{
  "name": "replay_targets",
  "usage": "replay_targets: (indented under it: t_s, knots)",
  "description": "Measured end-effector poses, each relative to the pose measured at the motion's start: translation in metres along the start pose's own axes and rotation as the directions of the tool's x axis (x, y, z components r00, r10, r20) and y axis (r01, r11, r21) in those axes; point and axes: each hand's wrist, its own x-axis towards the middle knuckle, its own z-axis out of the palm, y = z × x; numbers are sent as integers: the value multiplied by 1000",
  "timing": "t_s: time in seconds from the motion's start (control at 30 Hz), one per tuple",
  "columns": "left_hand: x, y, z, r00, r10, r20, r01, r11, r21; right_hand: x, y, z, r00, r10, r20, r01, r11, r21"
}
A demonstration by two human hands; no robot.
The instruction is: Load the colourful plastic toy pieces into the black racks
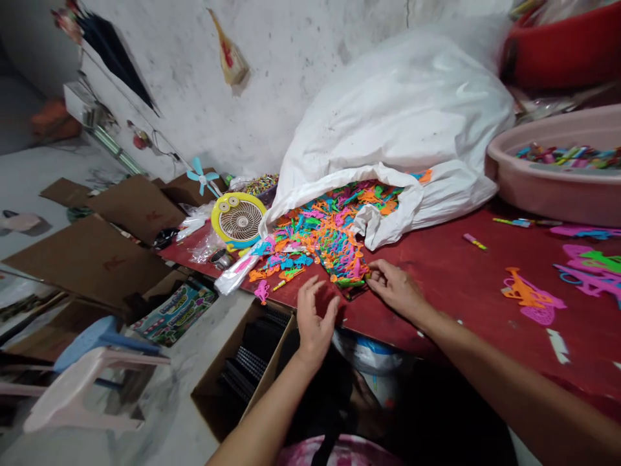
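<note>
A black tray [358, 292] covered with small colourful plastic toy pieces [342, 249] lies at the front edge of the red table. At its right side, my right hand [395, 289] has its fingers curled against the tray's edge. Left of the tray, my left hand [314, 320] hovers over the table edge with thumb and fingers apart, holding nothing. Behind the tray, a heap of the same orange, pink, blue and green pieces spills from a big white sack [402, 110]. A few loose pieces [262, 291] lie near my left hand.
A yellow fan [240, 219] stands left of the heap. Below the table edge, a cardboard box [209, 395] holds black trays. At right are a pink basin [548, 184] of small items and scattered toy pieces [528, 294]. Plastic stools [87, 388] stand on the floor.
</note>
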Motion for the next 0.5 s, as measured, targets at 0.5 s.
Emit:
replay_targets:
  t_s: [0.5]
  knots:
    - [-5, 13, 65, 923, -110, 368, 241, 912, -333, 6, 13, -15, 976, 50, -210, -84, 984, -157]
